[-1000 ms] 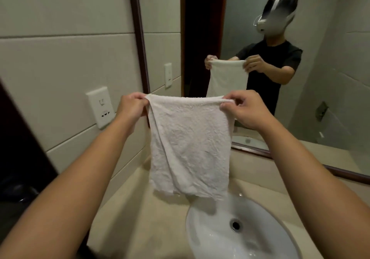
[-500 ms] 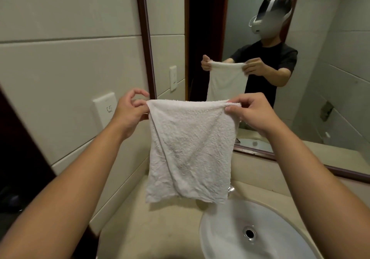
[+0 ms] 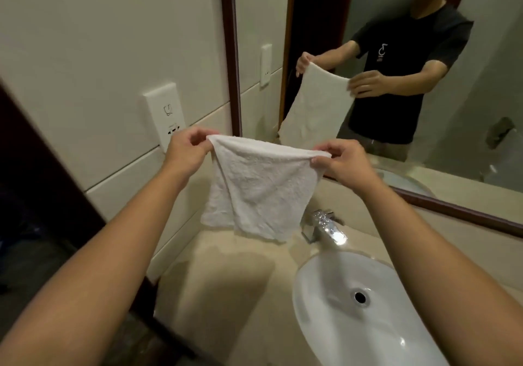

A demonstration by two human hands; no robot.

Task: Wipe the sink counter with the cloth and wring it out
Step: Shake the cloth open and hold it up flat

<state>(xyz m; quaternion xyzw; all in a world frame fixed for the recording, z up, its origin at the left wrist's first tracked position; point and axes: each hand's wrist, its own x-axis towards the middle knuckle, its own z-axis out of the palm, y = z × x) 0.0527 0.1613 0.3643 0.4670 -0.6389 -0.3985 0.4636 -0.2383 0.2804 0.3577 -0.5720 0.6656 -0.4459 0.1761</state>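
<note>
Cloth (image 3: 260, 187) hangs between my 2 hands, stretched by its top edge and held up in the air above the back of the sink counter (image 3: 220, 280). My left hand (image 3: 186, 150) pinches the top left corner between thumb and fingertips, the other fingers loosely curled. My right hand (image 3: 342, 162) pinches the top right corner the same way, thumb and forefinger closed on the hem. The top edge sags a little between the 2 grips. Below them the white, crumpled fabric drops freely, narrowing toward its lower edge, which hangs above the counter just left of the faucet (image 3: 325, 225); I cannot tell whether the bottom hem touches the counter. The right lower corner hangs just beside the chrome faucet and partly in front of its left side.

The white sink basin (image 3: 339, 323) sits lower right, its drain (image 3: 360, 297) visible, apart from the cloth. A wall outlet (image 3: 164, 113) is on the tiled wall behind my left hand. The mirror (image 3: 424, 82) ahead shows a reflection of the cloth held by both hands.
</note>
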